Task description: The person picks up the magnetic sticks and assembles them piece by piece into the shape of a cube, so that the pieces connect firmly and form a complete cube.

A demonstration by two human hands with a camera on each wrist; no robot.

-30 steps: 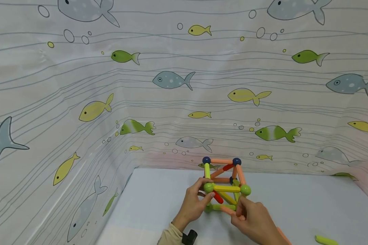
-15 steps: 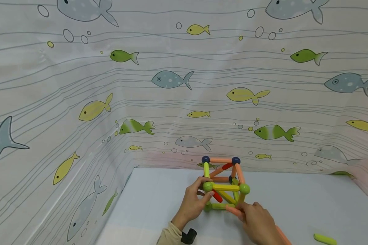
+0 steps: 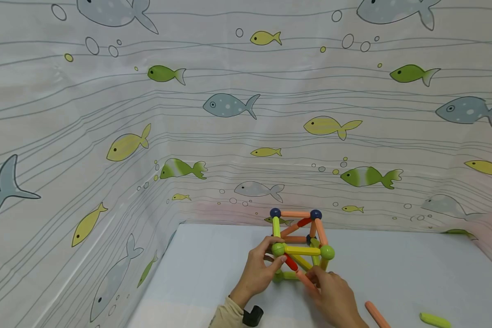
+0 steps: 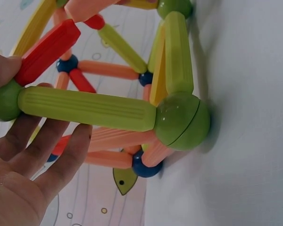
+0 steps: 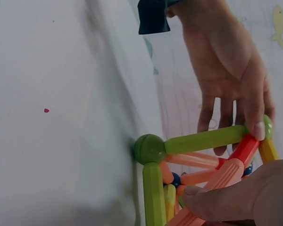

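A cube frame of magnetic rods and balls stands on the table, dark blue balls (image 3: 315,214) behind and green balls (image 3: 327,252) in front. My left hand (image 3: 256,272) grips its upper left front corner, around a green ball (image 4: 4,101) there. The left thumb presses by the red rod (image 4: 49,52), which slants inward from that ball. Between thumb and fingers, my right hand (image 3: 335,291) pinches an orange magnetic rod (image 5: 224,176). The upper end of this rod meets the red rod's free end. The right fingertips are partly hidden in the right wrist view.
A loose orange rod (image 3: 377,314) and a loose lime rod (image 3: 434,320) lie on the white table (image 3: 393,269) to the right. A fish-patterned sheet (image 3: 238,136) hangs behind and at the sides. A dark wrist device (image 3: 253,316) sits at the left cuff.
My right hand has shifted left and swung the orange rod from the frame's lower right up to the red rod's end. The left hand and frame have stayed nearly still.
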